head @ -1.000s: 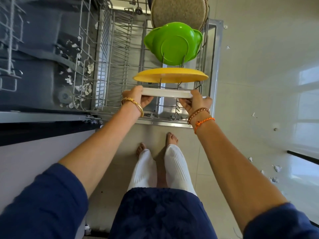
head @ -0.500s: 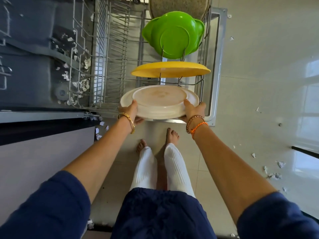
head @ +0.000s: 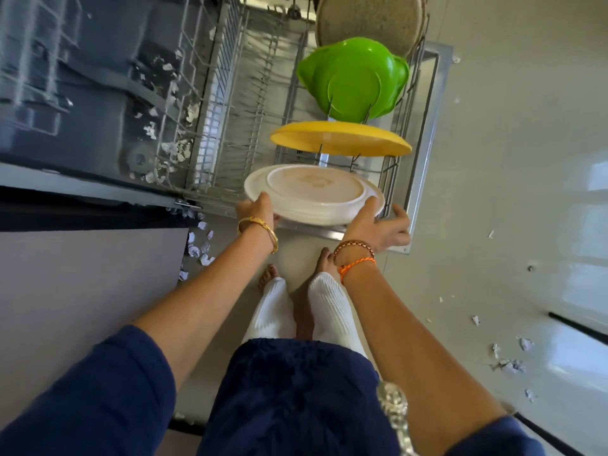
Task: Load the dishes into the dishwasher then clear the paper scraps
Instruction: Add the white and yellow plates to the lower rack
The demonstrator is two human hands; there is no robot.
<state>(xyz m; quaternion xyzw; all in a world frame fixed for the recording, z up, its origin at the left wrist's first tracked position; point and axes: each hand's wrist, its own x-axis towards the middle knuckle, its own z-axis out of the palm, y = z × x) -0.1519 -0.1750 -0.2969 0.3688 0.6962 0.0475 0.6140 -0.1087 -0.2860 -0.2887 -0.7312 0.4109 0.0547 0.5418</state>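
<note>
Gripping white plate at its 9 o'clock rim: left hand, fingers curled beneath. Right hand at 4 o'clock, fingers spread, thumb touching rim. Plate over rack's near edge; yellow plate, green bowl at 12 o'clock. Paper scraps at 8 o'clock.

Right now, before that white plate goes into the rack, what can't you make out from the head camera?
- Left hand: fingers hidden under the white plate.
- Rack slot for the plate: covered by the plate itself.
- Speckled dish behind the green bowl: top cut off by the frame edge.
- Yellow plate: its seating in the tines is unclear.
- Dishwasher interior, left: motion-blurred.
- Paper scraps: too small to count.
</note>
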